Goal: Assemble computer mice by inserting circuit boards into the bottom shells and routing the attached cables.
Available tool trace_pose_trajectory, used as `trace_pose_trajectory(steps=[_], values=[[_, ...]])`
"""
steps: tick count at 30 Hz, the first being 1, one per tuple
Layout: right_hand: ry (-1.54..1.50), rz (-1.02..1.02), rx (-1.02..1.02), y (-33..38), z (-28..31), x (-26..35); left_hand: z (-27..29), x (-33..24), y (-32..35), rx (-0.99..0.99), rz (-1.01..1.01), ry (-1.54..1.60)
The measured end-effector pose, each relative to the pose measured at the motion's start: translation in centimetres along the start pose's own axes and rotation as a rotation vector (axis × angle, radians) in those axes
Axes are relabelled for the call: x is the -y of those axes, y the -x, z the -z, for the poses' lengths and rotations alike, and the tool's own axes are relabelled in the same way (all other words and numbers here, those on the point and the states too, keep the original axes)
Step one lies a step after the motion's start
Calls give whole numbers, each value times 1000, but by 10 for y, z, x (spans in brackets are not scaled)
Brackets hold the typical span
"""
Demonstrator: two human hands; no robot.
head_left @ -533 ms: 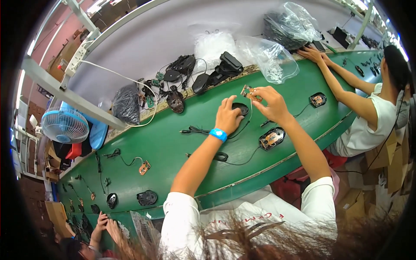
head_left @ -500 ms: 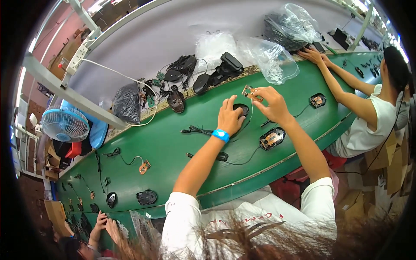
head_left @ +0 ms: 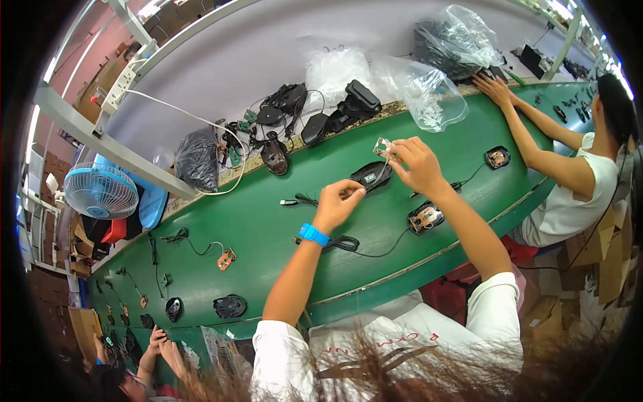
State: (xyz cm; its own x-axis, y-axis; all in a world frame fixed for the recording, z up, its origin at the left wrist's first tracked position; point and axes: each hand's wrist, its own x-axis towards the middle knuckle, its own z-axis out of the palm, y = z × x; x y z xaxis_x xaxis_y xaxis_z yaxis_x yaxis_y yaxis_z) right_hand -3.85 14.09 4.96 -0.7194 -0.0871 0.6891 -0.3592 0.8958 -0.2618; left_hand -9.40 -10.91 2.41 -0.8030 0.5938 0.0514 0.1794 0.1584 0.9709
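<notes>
At the far left we see a blue fan (head_left: 100,191) beside the green worktop (head_left: 281,224), and lower down a co-worker's hands (head_left: 163,343) at its near edge. Moving right, we find a black plastic bag (head_left: 196,162) at the back, then an orange-brown circuit board (head_left: 227,259) with its cable lying on the worktop, and an open black mouse shell (head_left: 229,306) nearer to us. A dark computer mouse (head_left: 274,157) rests at the back edge.

Our left hand (head_left: 335,206), with a blue wristband (head_left: 313,234) behind it, hangs over the middle of the worktop, its thumb and forefinger bent toward each other; we cannot tell whether anything small is between them. Just beyond its fingertips lies a black mouse casing (head_left: 370,175). Above that casing's right end, our right hand (head_left: 420,166) pinches a small circuit board (head_left: 382,146) between thumb and fingers, with a pale cable (head_left: 384,171) hanging below.

To the right of the casing we see a mouse base (head_left: 425,218) with its board fitted, and farther right a second mouse base (head_left: 497,157). Beyond it, another co-worker's arms reach toward a clear plastic bag (head_left: 472,30).
</notes>
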Motion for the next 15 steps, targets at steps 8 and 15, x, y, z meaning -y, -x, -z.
trace_pose_trajectory(steps=[8,15], values=[[-28,42,88,8,-24,5,16,19,-6,-225,-94,-471],[-33,31,100,19,-29,1,13,28,-15,-170,-153,-574]])
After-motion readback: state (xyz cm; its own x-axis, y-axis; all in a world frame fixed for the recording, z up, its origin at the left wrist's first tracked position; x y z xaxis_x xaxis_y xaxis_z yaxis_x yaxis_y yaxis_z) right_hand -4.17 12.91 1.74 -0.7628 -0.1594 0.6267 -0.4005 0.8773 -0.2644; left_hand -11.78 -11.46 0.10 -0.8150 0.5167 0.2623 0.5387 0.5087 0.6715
